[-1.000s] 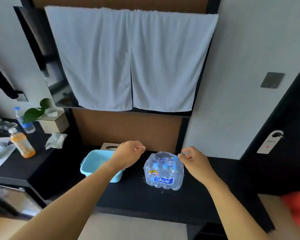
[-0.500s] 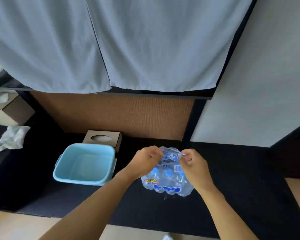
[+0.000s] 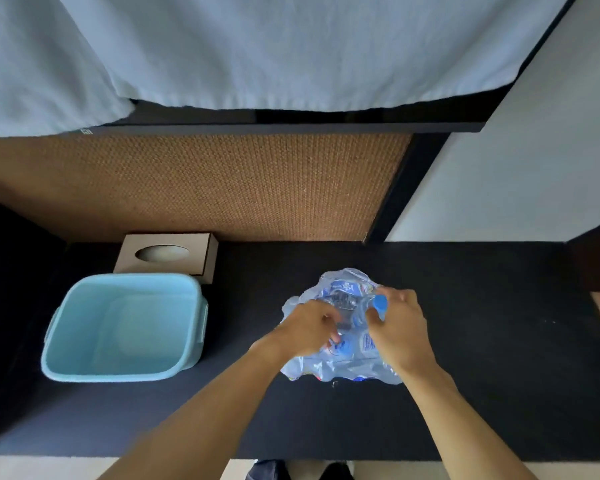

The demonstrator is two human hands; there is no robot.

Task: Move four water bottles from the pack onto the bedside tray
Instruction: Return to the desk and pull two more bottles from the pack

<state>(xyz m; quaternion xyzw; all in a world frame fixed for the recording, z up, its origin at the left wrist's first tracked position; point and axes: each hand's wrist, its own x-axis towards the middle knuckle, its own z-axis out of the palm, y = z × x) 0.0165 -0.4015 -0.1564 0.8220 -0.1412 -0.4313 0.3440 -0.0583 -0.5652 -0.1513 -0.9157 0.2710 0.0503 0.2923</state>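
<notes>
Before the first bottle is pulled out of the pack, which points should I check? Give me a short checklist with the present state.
1. Clear shrink-wrapped pack of water bottles lies on the black counter: ok.
2. Left hand and right hand both on the wrap: ok.
3. Wrap opened wide enough: cannot tell.
4. Blue bottle cap exposed: ok.
5. Light blue plastic tub empty, beside the pack: ok.
6. Bottle already out: not ok.

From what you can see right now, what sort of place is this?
Probably a hotel or guest room. A tissue box and a light blue tub sit on a dark counter, white towels hang above, and both hands work at a wrapped pack of water bottles.
</notes>
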